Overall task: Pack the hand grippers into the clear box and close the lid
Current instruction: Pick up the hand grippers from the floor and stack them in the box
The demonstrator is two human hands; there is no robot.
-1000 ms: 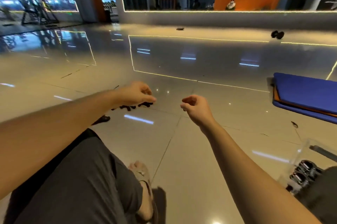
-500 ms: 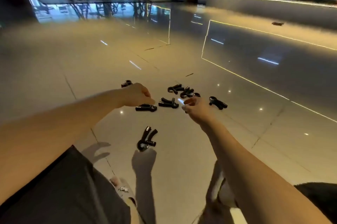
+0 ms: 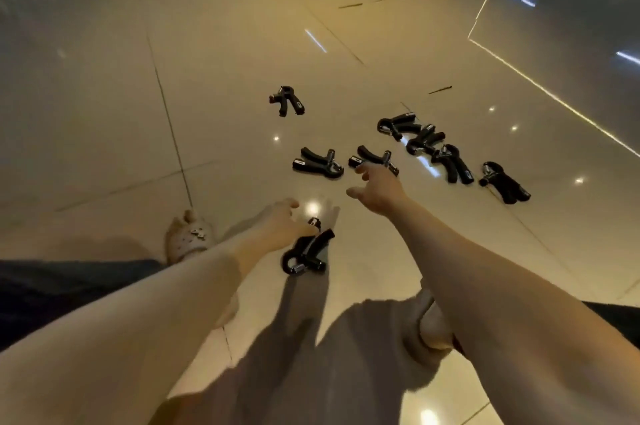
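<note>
Several black hand grippers lie scattered on the glossy tiled floor. The nearest hand gripper [image 3: 306, 253] lies right under my left hand [image 3: 282, 224], whose spread fingers reach its upper handle. My right hand [image 3: 375, 189] stretches forward with straight fingers, its index fingertip at a middle gripper [image 3: 372, 158]. Another gripper [image 3: 317, 164] lies just left of that one. One gripper [image 3: 286, 101] lies alone farther back. A row of grippers [image 3: 424, 140] runs to the right, ending at the far-right gripper [image 3: 504, 182]. The clear box is out of view.
My left foot in a pale clog [image 3: 190, 234] sits left of the near gripper, my right foot [image 3: 429, 324] below my right arm. Dark shorts cover my left thigh [image 3: 69, 286]. A lit strip [image 3: 540, 89] borders a darker floor area at upper right.
The camera has tilted down onto the grippers. Both hands have uncurled; the left has dropped to the nearest gripper and the right has reached forward to a middle one.
</note>
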